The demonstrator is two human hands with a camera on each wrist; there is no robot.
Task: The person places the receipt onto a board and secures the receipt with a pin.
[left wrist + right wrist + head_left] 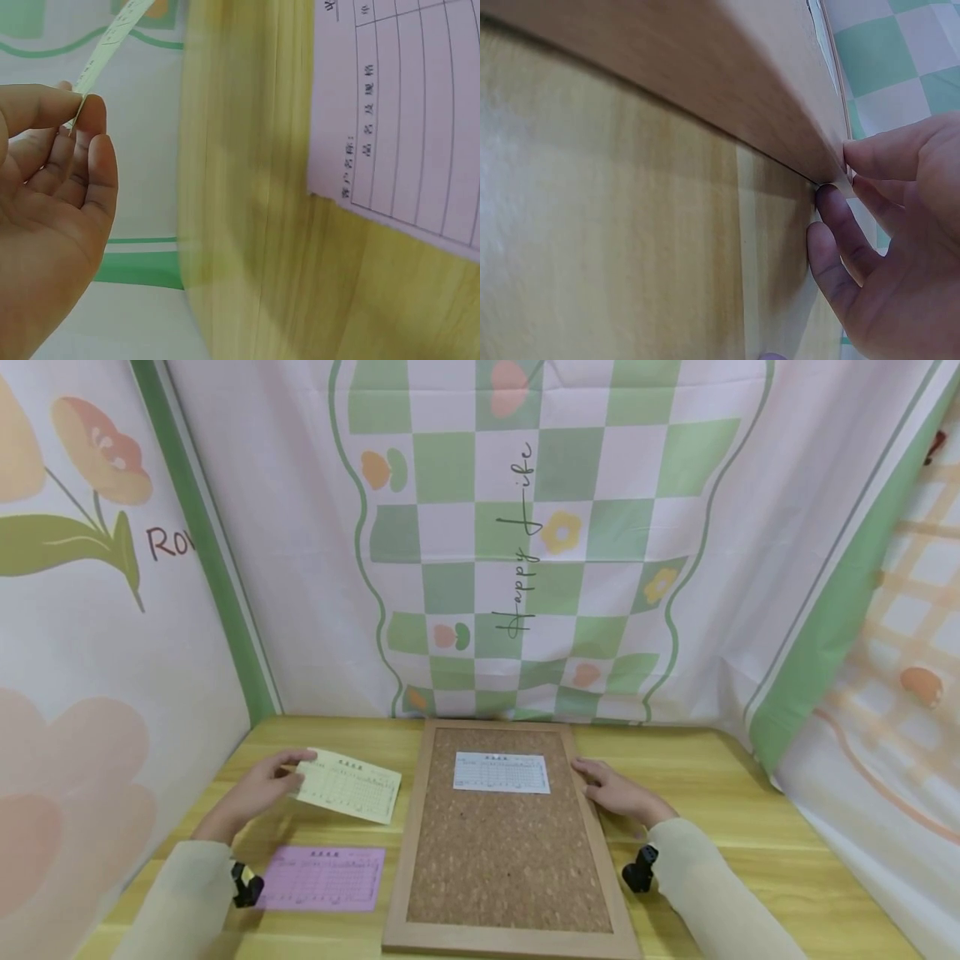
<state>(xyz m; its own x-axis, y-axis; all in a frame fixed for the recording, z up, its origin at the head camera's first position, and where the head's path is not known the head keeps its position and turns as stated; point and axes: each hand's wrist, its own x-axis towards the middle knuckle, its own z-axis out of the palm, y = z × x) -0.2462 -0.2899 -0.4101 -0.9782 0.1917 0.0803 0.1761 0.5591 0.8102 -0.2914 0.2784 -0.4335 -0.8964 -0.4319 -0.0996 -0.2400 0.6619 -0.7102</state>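
Observation:
A pale yellow printed slip (349, 787) is raised at the left of the board, pinched at its upper left corner between thumb and fingers of my left hand (251, 789). The left wrist view shows that slip (112, 41) nearly edge-on, above the fingers. My right hand (622, 793) rests at the right edge of a wood-framed cork board (510, 868). In the right wrist view, its fingertips (838, 206) touch the frame's side (705, 67), lightly bent. A white printed slip (501, 773) lies on the upper part of the cork.
A pink-purple printed slip (322, 878) lies on the wooden table (720, 777), left of the board and below the left hand. Beside the right wrist is a small purple thing (639, 832). A checked curtain (525, 552) hangs behind the table's far edge.

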